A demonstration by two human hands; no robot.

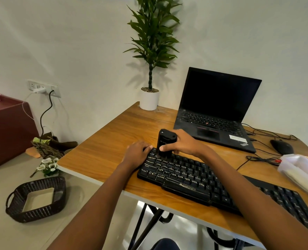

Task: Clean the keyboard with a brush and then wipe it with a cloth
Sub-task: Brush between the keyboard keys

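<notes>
Gripping the stubby black brush (166,141) by its rigid body, your right hand (183,144) is pressing it onto the long black keyboard (185,175) at the wooden bench (104,147) edge; your left hand (137,153), fingers relaxed, is steadying this likely light, slide-prone board.

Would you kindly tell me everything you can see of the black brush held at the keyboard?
The brush is a chunky black tool, plastic-looking, with a rounded top bearing a slot-like recess and faint lettering. It stands nearly upright, its lower end on the upper-left keys of the keyboard; the bristles are too blurred to make out. The right hand grips its body.
</notes>
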